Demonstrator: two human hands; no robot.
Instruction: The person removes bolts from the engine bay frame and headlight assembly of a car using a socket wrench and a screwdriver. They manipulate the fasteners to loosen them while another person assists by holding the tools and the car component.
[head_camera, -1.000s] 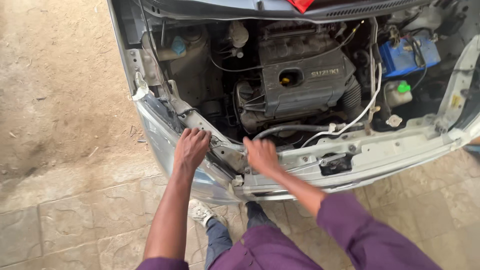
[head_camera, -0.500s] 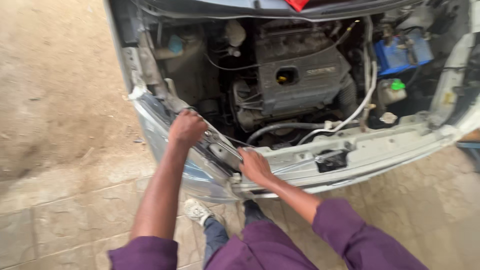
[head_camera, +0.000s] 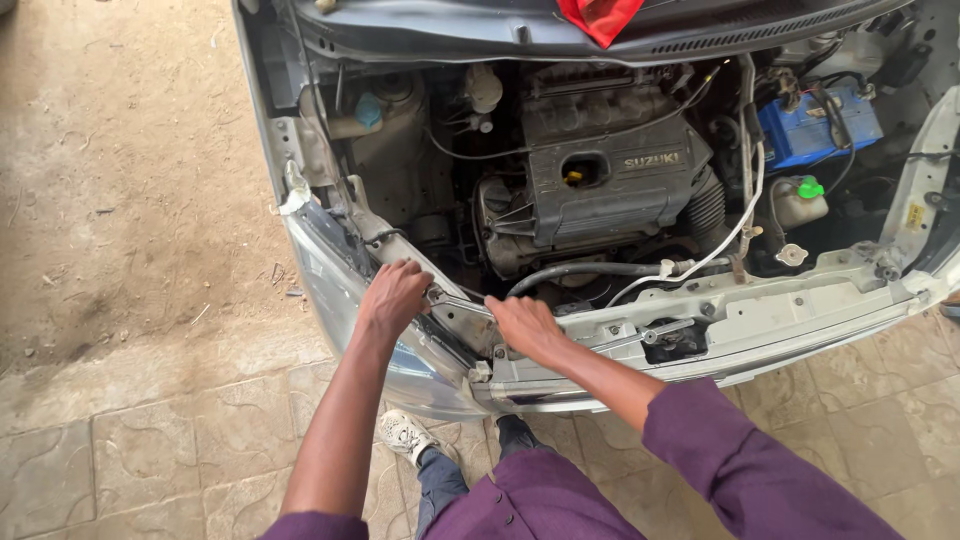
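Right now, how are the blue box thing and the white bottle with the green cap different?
The blue battery is a box with flat sides; the white bottle is rounded. The battery has black cables across its top; the bottle carries a green cap. The battery sits farther back, the bottle nearer the front rail. Both sit in the engine bay.

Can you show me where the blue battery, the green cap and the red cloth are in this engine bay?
blue battery (head_camera: 812, 135), head view, on its blue front side.
green cap (head_camera: 809, 187), head view, on top of the cap.
red cloth (head_camera: 598, 17), head view, on the middle of the hanging cloth.

Sunlit dirt ground (head_camera: 110, 170), patterned paving (head_camera: 150, 450)
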